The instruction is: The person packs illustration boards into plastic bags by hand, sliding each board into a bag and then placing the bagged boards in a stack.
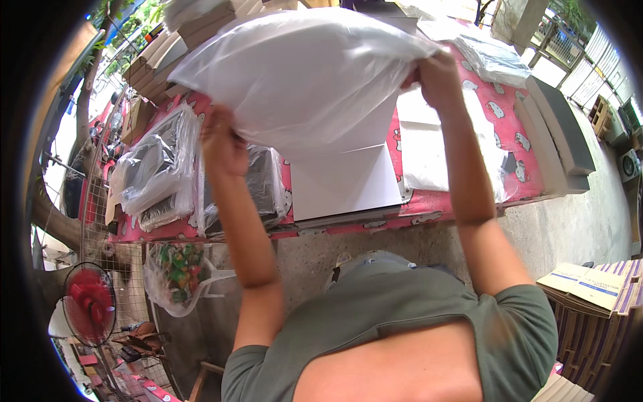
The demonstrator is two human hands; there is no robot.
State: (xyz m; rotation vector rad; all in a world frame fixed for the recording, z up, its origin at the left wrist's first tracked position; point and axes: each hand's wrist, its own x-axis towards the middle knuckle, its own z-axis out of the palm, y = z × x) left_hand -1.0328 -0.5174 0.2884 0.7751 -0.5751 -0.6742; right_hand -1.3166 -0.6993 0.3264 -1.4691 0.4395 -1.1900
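A large translucent plastic bag (315, 74) billows in front of me, raised above the table. My right hand (437, 79) is closed on its right edge, fingers bent around the plastic. My left hand (224, 142) is closed at the bag's lower left edge; slight blur hides how the fingertips lie. Beneath the bag, a white board (345, 184) lies flat at the table's near edge, with dark layers under it. Another white panel behind it is partly hidden by the bag.
Plastic-wrapped dark items (157, 164) are piled at left. White sheets (429, 151) lie right of the board. Long dark-topped boxes (559, 137) stand at the right end of the pink patterned table (506, 114). A red fan (89, 305) and a hanging bag (179, 278) are lower left; cardboard (583, 285) is lower right.
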